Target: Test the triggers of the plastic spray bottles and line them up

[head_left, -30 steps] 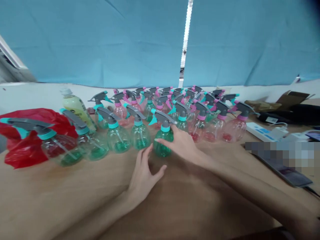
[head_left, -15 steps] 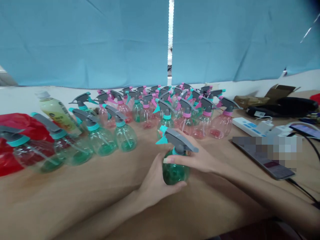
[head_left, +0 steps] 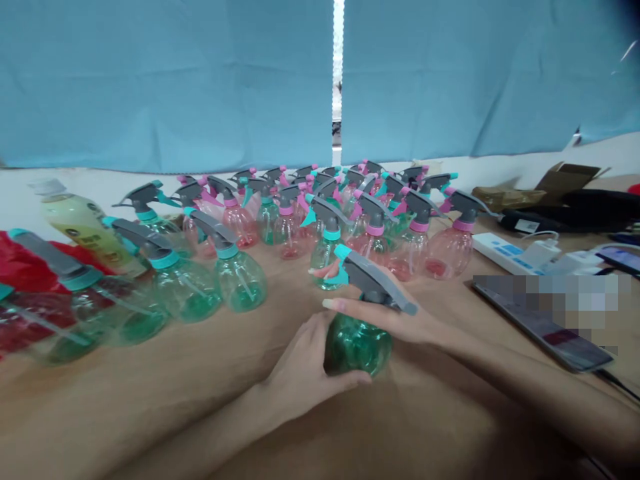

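A green spray bottle (head_left: 364, 343) with a grey and turquoise spray head stands in front of me, its nozzle toward the upper left. My left hand (head_left: 305, 363) is wrapped round the lower body from the left, thumb across the near side. At the neck, my right hand (head_left: 395, 319) grips from the right, with fingers reaching past both sides just below the spray head. The turquoise collar is mostly hidden by it. Just behind stands another green spray bottle (head_left: 327, 260), close to my right fingertips.
Several pink spray bottles (head_left: 450, 250) and green ones (head_left: 243, 283) crowd the table's back and left. A drink bottle (head_left: 87, 223) and red bag (head_left: 45, 267) lie left. At right are a power strip (head_left: 505, 252), a phone (head_left: 545, 327), cables and an open cardboard box (head_left: 567, 179).
The spray head has turned, its lever end swinging right and nearer. My right fingers now stretch further left past the neck. The view has shifted slightly, moving the left bottles leftward.
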